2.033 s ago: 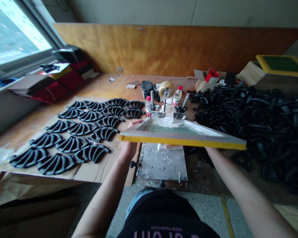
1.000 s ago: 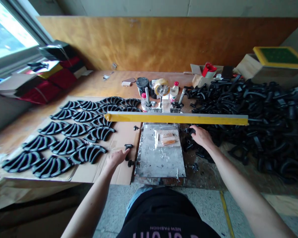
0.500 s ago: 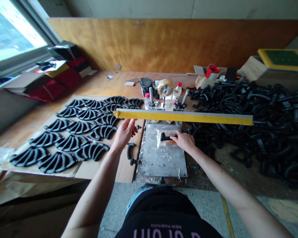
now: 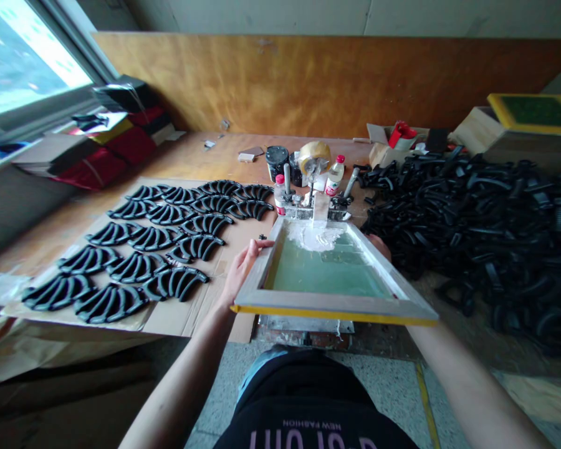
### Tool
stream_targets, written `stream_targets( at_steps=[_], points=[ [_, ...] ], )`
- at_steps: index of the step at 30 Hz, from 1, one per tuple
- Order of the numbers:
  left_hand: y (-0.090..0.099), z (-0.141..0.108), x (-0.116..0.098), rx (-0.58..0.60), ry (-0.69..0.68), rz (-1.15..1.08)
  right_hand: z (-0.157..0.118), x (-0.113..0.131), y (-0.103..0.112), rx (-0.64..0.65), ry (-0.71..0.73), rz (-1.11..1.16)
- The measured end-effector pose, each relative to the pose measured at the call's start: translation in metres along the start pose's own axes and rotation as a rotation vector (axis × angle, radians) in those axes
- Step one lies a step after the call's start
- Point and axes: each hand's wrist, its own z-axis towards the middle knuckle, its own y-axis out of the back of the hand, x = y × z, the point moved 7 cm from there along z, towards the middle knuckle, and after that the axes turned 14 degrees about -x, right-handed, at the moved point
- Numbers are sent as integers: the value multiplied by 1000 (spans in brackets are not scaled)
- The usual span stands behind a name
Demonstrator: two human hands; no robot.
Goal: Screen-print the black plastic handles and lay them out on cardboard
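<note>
A screen-printing frame (image 4: 327, 302) with yellow tape along its front edge is tilted low over the metal base plate (image 4: 303, 325). White ink (image 4: 318, 239) lies on the far end of its green mesh (image 4: 327, 271), below a pale squeegee (image 4: 320, 209). My left hand (image 4: 243, 268) is at the frame's left side, fingers stretched towards its edge; whether they grip it is unclear. Beyond the right side shows a bit of my right hand (image 4: 381, 245), its fingers hidden. The frame covers the black handle's earlier spot on the plate.
Black curved handles (image 4: 112, 265) lie in fanned rows on cardboard (image 4: 215, 284) at left. A big heap of loose black handles (image 4: 477, 218) fills the right. Behind the press stand a black tub (image 4: 277, 163), a tape roll (image 4: 315, 156) and a red-capped bottle (image 4: 335, 174).
The printing frame has swung down, hiding the plate and the black handle that my right hand was touching. My right hand has shifted right, behind the frame's side; my left has moved slightly right and down.
</note>
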Motion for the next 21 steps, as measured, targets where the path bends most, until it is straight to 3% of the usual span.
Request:
stream_targets(
  at_steps=[3, 5, 7, 10, 14, 21],
  points=[
    [8, -15, 35, 32, 99, 111, 18, -8, 27, -169, -135, -10],
    [11, -18, 67, 52, 161, 135, 33, 22, 39, -321, -43, 52],
    [11, -18, 100, 65, 199, 144, 47, 66, 40, -382, 136, 98],
    [8, -13, 135, 65, 209, 162, 62, 119, 13, -198, 299, 54],
    [6, -12, 151, 58, 224, 174, 48, 137, -21, 59, 317, -15],
    [7, -14, 150, 16, 253, 132, -19, 151, -1, 265, 742, 185]
  ],
)
